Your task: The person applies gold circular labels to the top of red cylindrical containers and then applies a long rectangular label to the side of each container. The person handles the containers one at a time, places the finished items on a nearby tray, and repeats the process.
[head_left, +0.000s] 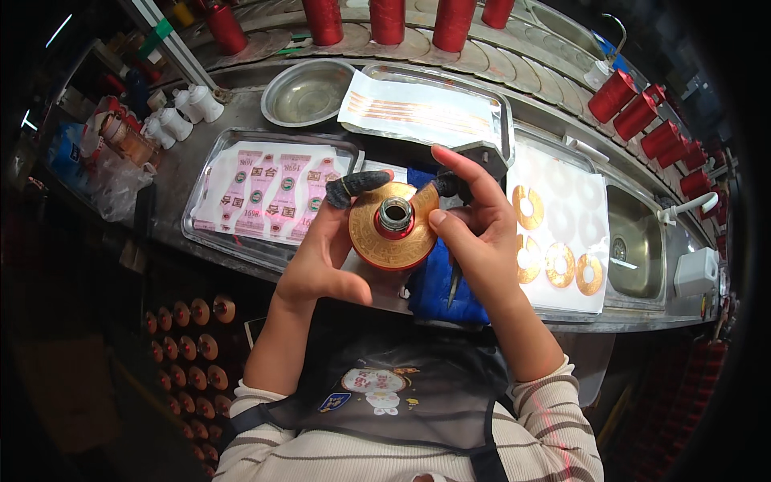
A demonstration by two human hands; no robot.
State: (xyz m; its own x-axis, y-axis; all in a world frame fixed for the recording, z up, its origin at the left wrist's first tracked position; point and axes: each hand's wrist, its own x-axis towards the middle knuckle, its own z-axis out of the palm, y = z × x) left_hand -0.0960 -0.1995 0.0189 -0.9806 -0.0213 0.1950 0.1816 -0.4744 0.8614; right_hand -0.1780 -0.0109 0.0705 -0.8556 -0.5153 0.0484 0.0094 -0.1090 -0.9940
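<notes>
Between my hands stands a red bottle [395,230] with a bare, uncapped threaded neck. Round its shoulder lies a gold ring-shaped label [377,243], split at the upper right. My left hand [320,255] curls its fingers along the bottle's left side; a black-covered finger bends over the label's edge, while the thumb sticks out clear of the bottle. With thumb and a black-covered finger, my right hand [482,233] pinches the label's right end; its index finger is raised. Parts of the bottle and some fingertips are hidden.
Pink labels on a sheet lie in a left tray [189,218]. Behind are a metal bowl [277,92] and a tray of thin orange strips [418,108]. At right lie a sheet of gold ring labels [560,265] and a sink [638,277]. Red bottles [388,20] line the conveyor [514,60].
</notes>
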